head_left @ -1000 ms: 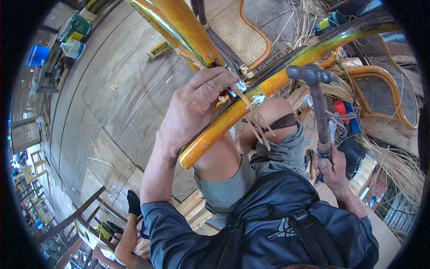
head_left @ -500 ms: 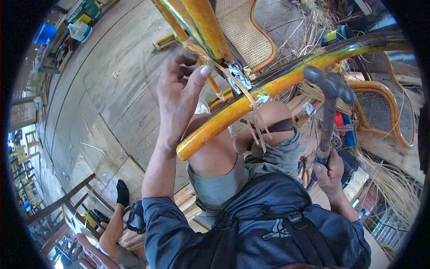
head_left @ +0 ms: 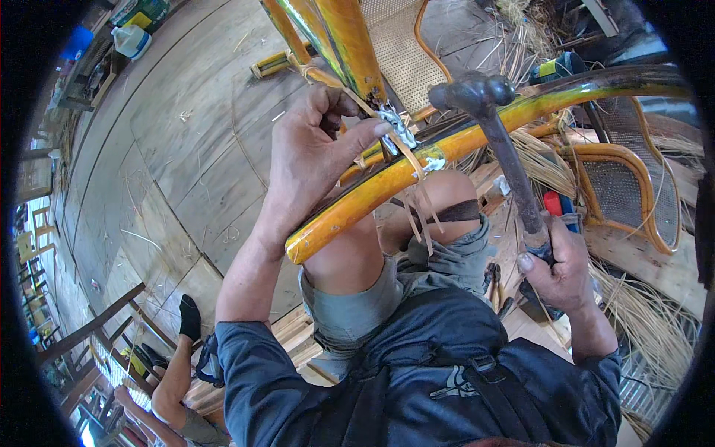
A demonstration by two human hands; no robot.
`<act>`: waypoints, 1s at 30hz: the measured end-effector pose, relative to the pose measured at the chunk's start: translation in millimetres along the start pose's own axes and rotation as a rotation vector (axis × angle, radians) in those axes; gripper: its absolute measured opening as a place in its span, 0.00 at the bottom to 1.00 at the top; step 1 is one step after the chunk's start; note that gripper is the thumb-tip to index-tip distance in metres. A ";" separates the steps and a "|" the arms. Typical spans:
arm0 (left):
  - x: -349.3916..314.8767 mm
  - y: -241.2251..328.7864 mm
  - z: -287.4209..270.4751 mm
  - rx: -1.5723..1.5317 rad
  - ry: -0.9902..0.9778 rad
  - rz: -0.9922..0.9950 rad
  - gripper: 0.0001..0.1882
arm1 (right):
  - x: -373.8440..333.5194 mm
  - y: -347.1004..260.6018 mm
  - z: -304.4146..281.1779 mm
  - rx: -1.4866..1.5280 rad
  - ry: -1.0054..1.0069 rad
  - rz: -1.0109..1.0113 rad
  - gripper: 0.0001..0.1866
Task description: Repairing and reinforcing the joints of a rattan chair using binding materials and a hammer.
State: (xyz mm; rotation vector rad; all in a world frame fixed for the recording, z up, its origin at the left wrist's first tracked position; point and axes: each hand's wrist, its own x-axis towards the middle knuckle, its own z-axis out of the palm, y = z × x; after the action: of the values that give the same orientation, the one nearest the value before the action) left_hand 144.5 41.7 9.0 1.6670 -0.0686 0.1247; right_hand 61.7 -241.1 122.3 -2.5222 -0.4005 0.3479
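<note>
A thick yellow-orange rattan pole (head_left: pixel 357 206) with dark streaks lies across my knees. At its joint with an upright pole (head_left: pixel 350 45) is a crumpled silvery-white patch (head_left: pixel 398 128). A pale cane strip (head_left: pixel 410 158) runs over this joint, its split ends hanging below the pole. My left hand (head_left: pixel 316 145) is closed at the joint, thumb tip pressed at the strip; its other fingers are curled and partly hidden. In my right hand (head_left: pixel 562 268) is a dark hammer (head_left: pixel 510 153), gripped by the handle, its head raised above the pole.
Chair parts with woven cane panels (head_left: pixel 402 45) lie beyond the pole and at the right (head_left: pixel 614 186). Loose cane strands (head_left: pixel 640 320) heap at the right. Pliers (head_left: pixel 493 281) rest by my right knee. At the lower left are another person's leg (head_left: pixel 173 380) and a wooden frame (head_left: pixel 97 328).
My left hand has moved right and closed in on the strip at the joint. The hammer has swung up and left, its head now over the pole.
</note>
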 end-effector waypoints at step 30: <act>10.7 -27.6 10.6 0.216 0.061 0.532 0.14 | 5.9 7.1 -8.7 -0.098 -0.132 -0.019 0.22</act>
State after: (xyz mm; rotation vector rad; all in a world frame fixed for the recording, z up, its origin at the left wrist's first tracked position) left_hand 158.9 34.2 -18.0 1.8243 -0.4666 0.6016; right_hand 71.5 -248.9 124.4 -2.5968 -0.5037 0.5007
